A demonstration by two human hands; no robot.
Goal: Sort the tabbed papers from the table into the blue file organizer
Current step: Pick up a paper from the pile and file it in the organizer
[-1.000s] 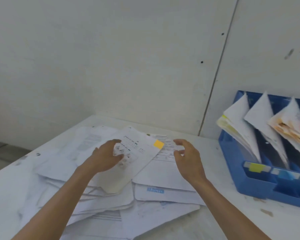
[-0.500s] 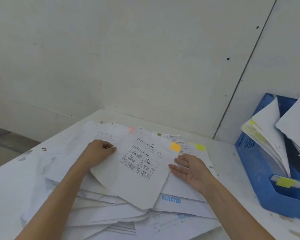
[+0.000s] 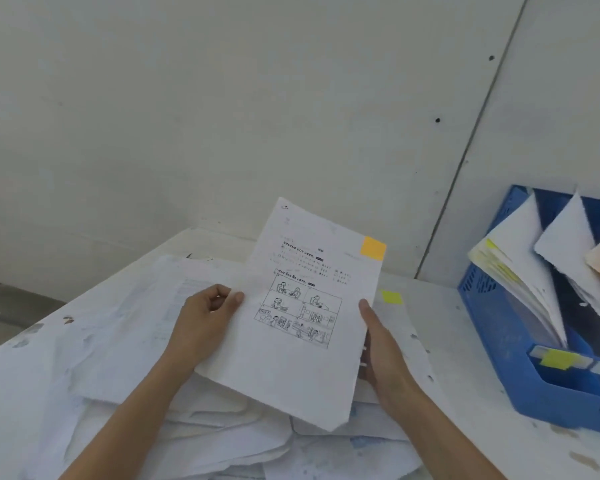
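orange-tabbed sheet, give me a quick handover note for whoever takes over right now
Left hand pinches the orange-tabbed sheet at its left edge; right hand is at its right edge, fingers hidden beneath.
The sheet is held above the paper pile on the table; the blue file organizer stands to the right.
Done: some papers already stand in the organizer.
Left: file this sheet, then the pile, with a yellow tab showing.

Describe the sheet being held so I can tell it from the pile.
Left of the blue file organizer, a paper pile covers the table. The left hand and right hand hold one sheet above it. It bears a cartoon grid and an orange tab at its top right corner; the nearby tab is yellow.
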